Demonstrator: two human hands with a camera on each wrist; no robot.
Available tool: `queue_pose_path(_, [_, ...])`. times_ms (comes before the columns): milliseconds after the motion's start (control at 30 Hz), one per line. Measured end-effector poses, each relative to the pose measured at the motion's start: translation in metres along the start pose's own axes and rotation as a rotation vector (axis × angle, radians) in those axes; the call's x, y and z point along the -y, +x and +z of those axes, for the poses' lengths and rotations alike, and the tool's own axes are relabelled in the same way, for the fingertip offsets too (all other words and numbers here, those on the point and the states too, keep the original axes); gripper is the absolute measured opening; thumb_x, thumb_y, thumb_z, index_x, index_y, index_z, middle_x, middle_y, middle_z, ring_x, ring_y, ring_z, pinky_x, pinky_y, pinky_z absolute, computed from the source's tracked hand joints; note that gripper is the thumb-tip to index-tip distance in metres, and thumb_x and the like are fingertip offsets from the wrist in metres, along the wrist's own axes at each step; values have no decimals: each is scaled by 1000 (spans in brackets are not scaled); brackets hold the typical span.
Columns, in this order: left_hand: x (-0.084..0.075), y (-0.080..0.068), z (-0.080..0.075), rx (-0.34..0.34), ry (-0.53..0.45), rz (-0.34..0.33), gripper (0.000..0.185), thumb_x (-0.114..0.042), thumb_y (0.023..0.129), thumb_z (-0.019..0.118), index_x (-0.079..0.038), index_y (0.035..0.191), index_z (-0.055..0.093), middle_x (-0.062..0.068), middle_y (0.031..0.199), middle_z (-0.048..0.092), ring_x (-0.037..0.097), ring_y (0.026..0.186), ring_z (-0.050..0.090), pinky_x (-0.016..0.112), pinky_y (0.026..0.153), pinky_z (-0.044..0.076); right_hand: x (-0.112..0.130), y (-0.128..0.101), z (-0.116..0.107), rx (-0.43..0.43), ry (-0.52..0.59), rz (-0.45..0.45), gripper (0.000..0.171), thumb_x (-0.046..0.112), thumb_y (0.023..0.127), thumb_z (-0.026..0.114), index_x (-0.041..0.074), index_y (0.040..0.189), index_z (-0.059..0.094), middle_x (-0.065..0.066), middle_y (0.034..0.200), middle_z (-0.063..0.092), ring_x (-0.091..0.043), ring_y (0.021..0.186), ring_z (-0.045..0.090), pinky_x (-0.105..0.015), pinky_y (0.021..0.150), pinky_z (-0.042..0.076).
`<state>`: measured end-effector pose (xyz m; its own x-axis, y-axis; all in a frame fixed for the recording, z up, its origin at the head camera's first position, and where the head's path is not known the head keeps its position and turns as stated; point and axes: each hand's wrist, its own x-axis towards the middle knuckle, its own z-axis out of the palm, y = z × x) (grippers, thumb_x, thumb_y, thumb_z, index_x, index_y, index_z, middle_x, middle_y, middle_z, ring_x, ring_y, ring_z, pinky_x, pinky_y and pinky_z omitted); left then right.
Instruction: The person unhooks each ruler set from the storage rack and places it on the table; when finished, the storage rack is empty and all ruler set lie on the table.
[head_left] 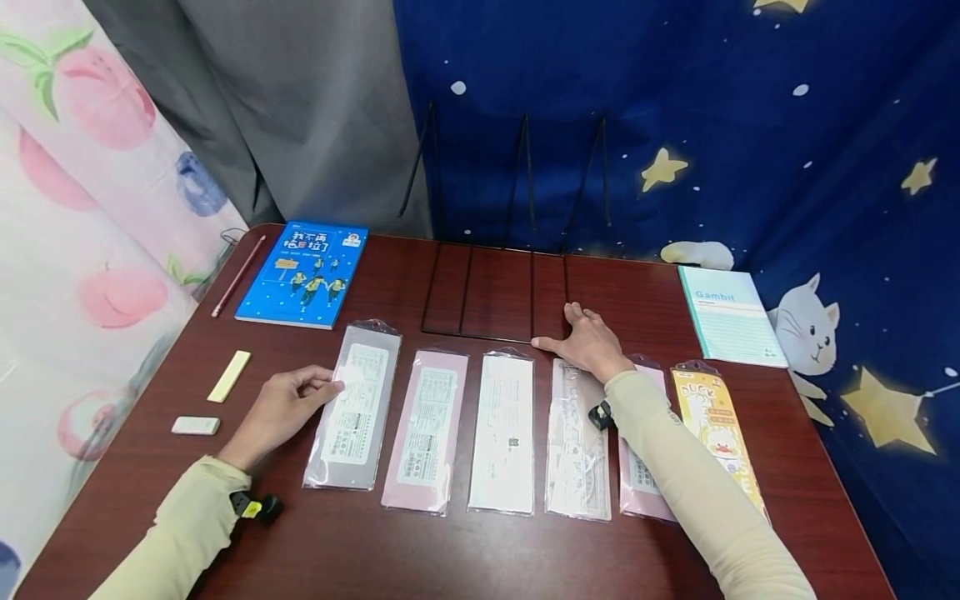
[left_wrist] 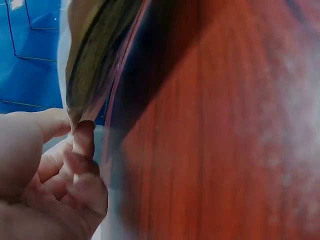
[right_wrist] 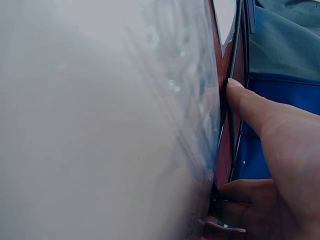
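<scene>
My left hand (head_left: 294, 410) pinches the left edge of a grey flat packet (head_left: 354, 408) in clear plastic; the left wrist view shows thumb and forefinger at that edge (left_wrist: 71, 112). My right hand (head_left: 590, 340) reaches over the top of a clear-wrapped packet (head_left: 577, 442) and touches the near right corner of a black wire rack (head_left: 480, 337), its thumb out straight. In the right wrist view, the thumb (right_wrist: 250, 102) lies against a dark wire. A pink packet (head_left: 426, 429), a white one (head_left: 501, 433), another pink one (head_left: 648, 479) and a yellow one (head_left: 712, 417) complete the row.
A blue book (head_left: 307, 275) and a pencil (head_left: 238, 277) lie at the back left, with a pale yellow strip (head_left: 229, 377) and a white eraser (head_left: 196, 426) nearer. A notebook (head_left: 731, 317) lies at the back right. Curtains (head_left: 330, 108) hang behind the table.
</scene>
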<state>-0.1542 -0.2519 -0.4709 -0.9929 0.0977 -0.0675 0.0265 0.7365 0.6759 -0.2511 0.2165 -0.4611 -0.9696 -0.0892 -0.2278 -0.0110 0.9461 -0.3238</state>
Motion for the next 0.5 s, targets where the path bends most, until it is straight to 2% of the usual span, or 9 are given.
queue_pose_path(233, [-1, 3, 0, 13, 45, 47, 25, -26, 99, 72, -3, 110, 76, 4, 75, 63, 16, 70, 51, 24, 59, 39, 0, -1, 2, -2, 2, 4, 111, 72, 87, 67, 2, 163, 27, -23, 170, 27, -45, 154, 30, -61, 121, 34])
queue_pose_path(500, [1, 6, -2, -5, 94, 32, 23, -23, 96, 76, -2, 106, 77, 6, 80, 73, 16, 71, 57, 24, 61, 45, 1, -2, 1, 1, 6, 14, 111, 72, 87, 67, 4, 164, 26, -21, 170, 27, -43, 155, 30, -60, 121, 34])
